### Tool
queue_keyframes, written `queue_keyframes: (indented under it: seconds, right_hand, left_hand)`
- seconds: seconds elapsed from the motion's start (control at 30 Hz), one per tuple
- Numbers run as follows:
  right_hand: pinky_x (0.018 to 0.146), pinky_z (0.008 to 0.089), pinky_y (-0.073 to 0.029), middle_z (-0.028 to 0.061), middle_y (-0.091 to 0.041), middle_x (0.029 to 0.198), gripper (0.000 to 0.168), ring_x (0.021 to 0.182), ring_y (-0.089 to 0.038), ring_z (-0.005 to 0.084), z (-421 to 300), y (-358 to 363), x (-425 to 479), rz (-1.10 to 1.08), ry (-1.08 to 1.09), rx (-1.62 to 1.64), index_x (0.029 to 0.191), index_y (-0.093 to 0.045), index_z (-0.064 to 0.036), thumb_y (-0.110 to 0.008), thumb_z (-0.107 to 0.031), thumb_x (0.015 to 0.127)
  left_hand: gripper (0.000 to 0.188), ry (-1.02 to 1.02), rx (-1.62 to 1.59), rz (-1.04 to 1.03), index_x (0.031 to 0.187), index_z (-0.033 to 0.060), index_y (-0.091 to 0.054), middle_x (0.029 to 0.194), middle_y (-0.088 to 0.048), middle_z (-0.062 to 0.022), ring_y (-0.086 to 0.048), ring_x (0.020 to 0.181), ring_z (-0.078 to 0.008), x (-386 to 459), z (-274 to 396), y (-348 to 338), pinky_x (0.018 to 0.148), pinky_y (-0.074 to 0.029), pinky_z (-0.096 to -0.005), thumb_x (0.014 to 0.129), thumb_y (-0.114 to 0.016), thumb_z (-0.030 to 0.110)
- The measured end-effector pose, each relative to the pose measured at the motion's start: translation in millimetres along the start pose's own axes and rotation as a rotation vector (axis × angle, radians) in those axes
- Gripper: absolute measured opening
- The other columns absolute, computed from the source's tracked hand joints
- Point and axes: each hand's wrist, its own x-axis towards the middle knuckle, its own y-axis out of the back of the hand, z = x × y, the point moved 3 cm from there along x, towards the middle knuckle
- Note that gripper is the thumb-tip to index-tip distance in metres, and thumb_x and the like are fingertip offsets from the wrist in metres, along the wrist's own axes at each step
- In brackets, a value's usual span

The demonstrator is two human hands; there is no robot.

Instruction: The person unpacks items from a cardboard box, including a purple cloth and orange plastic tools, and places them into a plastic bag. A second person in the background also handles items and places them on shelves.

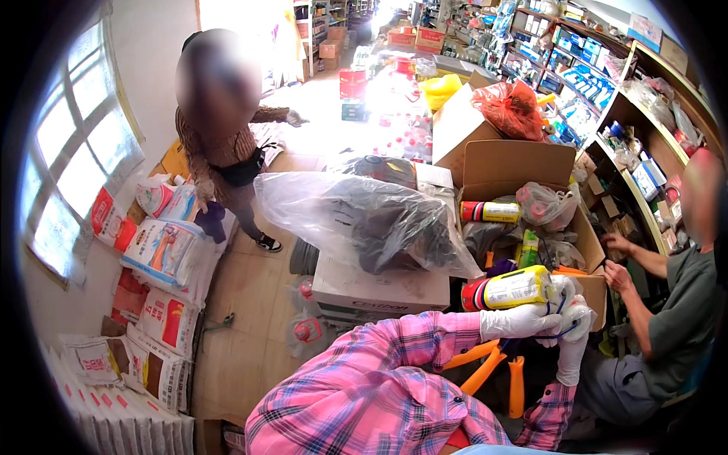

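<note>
My left hand (520, 322), in a white glove, reaches in from the left under a yellow and red plastic-wrapped pack (506, 289). Close beside it on the right is my right hand (575, 318), gloved too, at a clear plastic bag and a dark blue cord or strap (563, 331). The fingers of both hands meet around the cord; which hand holds it is hard to tell. Behind them stands an open cardboard box (518, 162) with a similar pack (490, 211), knotted plastic bags (547, 206) and a green packet (528, 248). Orange handles (483, 372) lie below my hands.
A plastic-covered bundle (392, 227) rests on a white carton (378, 287) at left. At right a person (679, 318) reaches towards the shelves (654, 119). Another person (224, 142) stands by stacked sacks (165, 253). Large bottles (307, 330) stand on the floor.
</note>
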Motion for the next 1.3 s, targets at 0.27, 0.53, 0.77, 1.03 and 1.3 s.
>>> queue_keyframes:
  seconds: [0.27, 0.53, 0.77, 1.03, 1.3]
  right_hand:
    - [0.106, 0.0354, -0.040, 0.0124, -0.049, 0.135, 0.058, 0.126, -0.051, 0.0246, 33, 3, 10, 0.030, -0.048, 0.111, 0.140, -0.042, -0.001, -0.070, -0.012, 0.090]
    - [0.099, 0.0335, -0.046, 0.0095, -0.052, 0.131, 0.053, 0.119, -0.056, 0.0223, 37, -8, 4, -0.014, -0.109, 0.273, 0.139, -0.042, 0.000, -0.064, -0.005, 0.091]
    - [0.107, 0.0399, -0.039, 0.0141, -0.052, 0.134, 0.071, 0.124, -0.053, 0.0268, -12, -55, -49, -0.280, -0.093, 0.063, 0.142, -0.037, -0.002, -0.072, -0.013, 0.081]
    - [0.087, 0.0502, -0.039, 0.0115, -0.065, 0.098, 0.044, 0.097, -0.062, 0.0319, 8, -80, -43, -0.014, -0.022, -0.736, 0.102, -0.063, -0.010, -0.075, -0.039, 0.071]
    - [0.062, 0.0485, -0.052, 0.0149, -0.070, 0.078, 0.022, 0.074, -0.068, 0.0381, 54, -62, -23, 0.109, -0.110, -0.540, 0.091, -0.067, -0.011, -0.065, -0.030, 0.082]
  left_hand:
    - [0.035, 0.078, 0.244, 0.002, 0.087, 0.0057, -0.065, 0.077, -0.065, -0.0039, -0.061, 0.068, -0.0120, 10, 6, 2, 0.065, -0.050, -0.0253, 0.100, -0.055, 0.037]
    - [0.032, 0.020, 0.413, 0.071, 0.104, 0.0023, -0.063, 0.092, -0.066, -0.0071, -0.062, 0.087, -0.0190, 19, 6, 7, 0.081, -0.049, -0.0305, 0.091, -0.063, 0.032]
    - [0.022, 0.073, -0.341, 0.291, 0.100, 0.0051, -0.063, 0.084, -0.063, -0.0032, -0.060, 0.078, -0.0135, 43, -52, 23, 0.069, -0.048, -0.0292, 0.100, -0.054, 0.025]
    - [0.031, -0.072, 0.248, 0.573, 0.094, -0.0014, -0.065, 0.078, -0.061, -0.0021, -0.055, 0.072, -0.0118, 54, -36, 2, 0.064, -0.045, -0.0300, 0.101, -0.057, 0.028]
    - [0.049, -0.224, 0.235, 0.552, 0.146, 0.0026, -0.040, 0.144, -0.048, -0.0099, -0.045, 0.132, -0.0215, 75, -45, -30, 0.108, -0.035, -0.0302, 0.102, -0.053, 0.020]
